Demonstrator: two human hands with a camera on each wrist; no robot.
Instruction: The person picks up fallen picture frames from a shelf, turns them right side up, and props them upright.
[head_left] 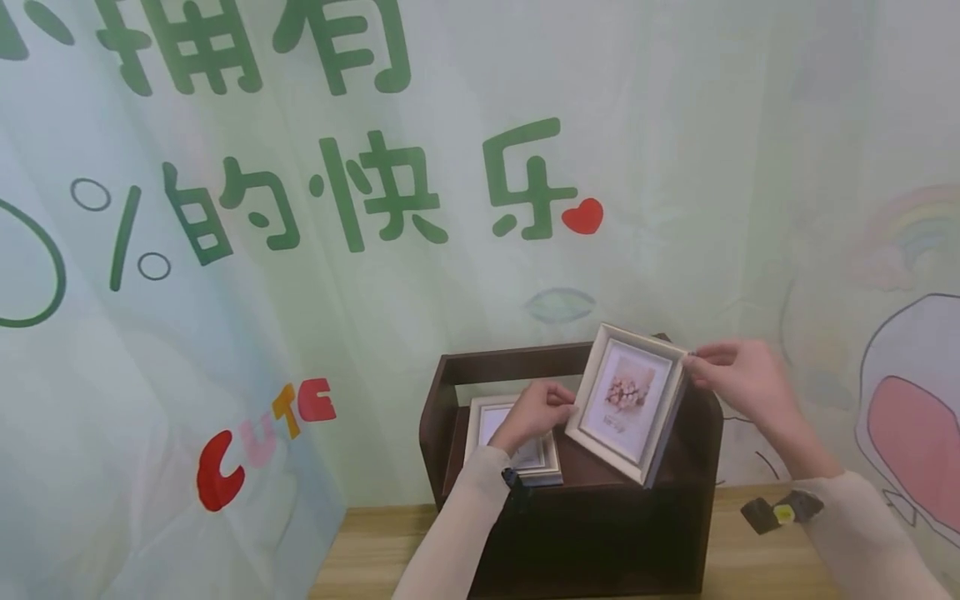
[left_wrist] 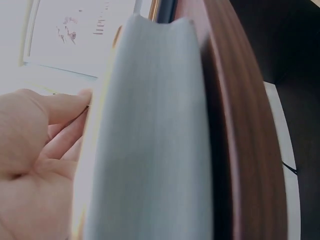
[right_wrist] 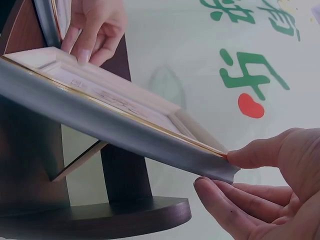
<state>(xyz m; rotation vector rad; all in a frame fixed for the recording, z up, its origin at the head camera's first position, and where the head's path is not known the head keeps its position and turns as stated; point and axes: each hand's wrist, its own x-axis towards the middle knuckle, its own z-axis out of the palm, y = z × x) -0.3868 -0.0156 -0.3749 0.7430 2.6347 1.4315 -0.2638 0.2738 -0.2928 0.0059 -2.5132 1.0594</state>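
Cream picture frame (head_left: 627,398) — tilted — is held between both hands (head_left: 534,410) (head_left: 744,382).

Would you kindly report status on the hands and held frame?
Right hand pinching tilted frame; left hand at its edge, grip unclear. Another frame on shelf, partly behind left hand.

There're 2 pic frames (head_left: 628,400) (head_left: 489,423), 2 hands (head_left: 534,415) (head_left: 750,385), 2 sleeves (head_left: 459,529) (head_left: 870,525), 1 brn shelf (head_left: 585,471) & 1 red heart (head_left: 583,217)

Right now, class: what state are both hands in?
Left hand: at left edge of tilted picture frame, grip unclear.
Right hand: closed, pinching that frame's corner.
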